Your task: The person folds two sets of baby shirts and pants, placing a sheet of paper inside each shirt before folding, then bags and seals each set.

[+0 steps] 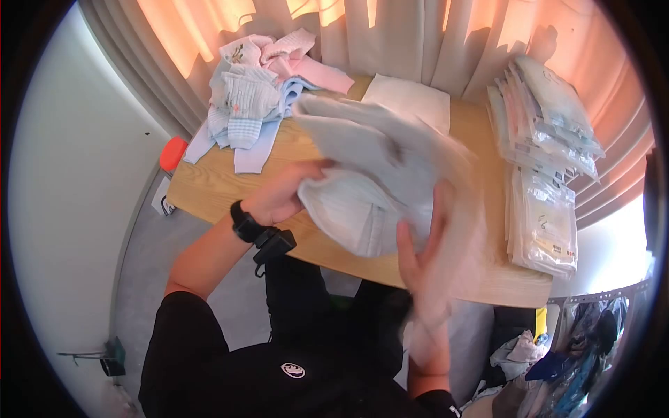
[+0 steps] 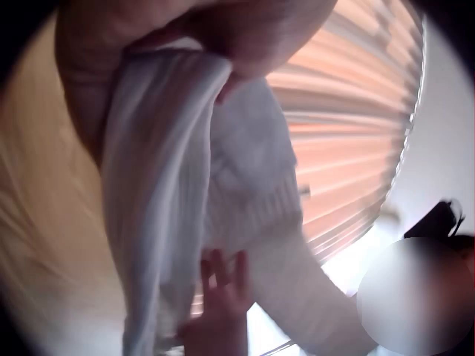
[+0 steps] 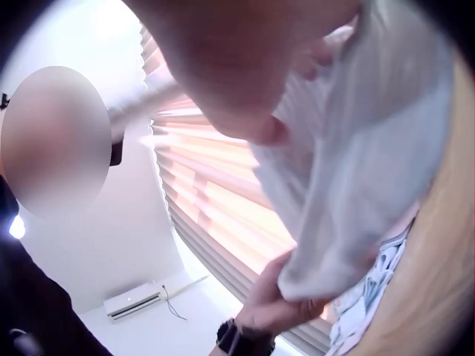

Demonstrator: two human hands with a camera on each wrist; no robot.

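A pale knitted sweater [image 1: 362, 146] is held up over the wooden table, its folds blurred by motion. My left hand [image 1: 282, 191] grips one edge of it at the left, fingers curled behind the cloth. At the sweater's right side, my right hand [image 1: 421, 254] has its thumb and fingers extended against the fabric, part of which hangs over that forearm. The left wrist view shows the right hand's spread fingers [image 2: 223, 271] below a ribbed section. In the right wrist view, a fold of the sweater [image 3: 349, 208] hangs down to the left hand [image 3: 274, 300].
Pink, white and blue knitwear [image 1: 251, 97] lies heaped at the table's back left. A flat white sheet [image 1: 411, 97] rests at the back. Several clear-bagged garments [image 1: 543, 216] are stacked along the right side. Curtains [image 1: 390, 42] hang behind the wooden table [image 1: 202, 184].
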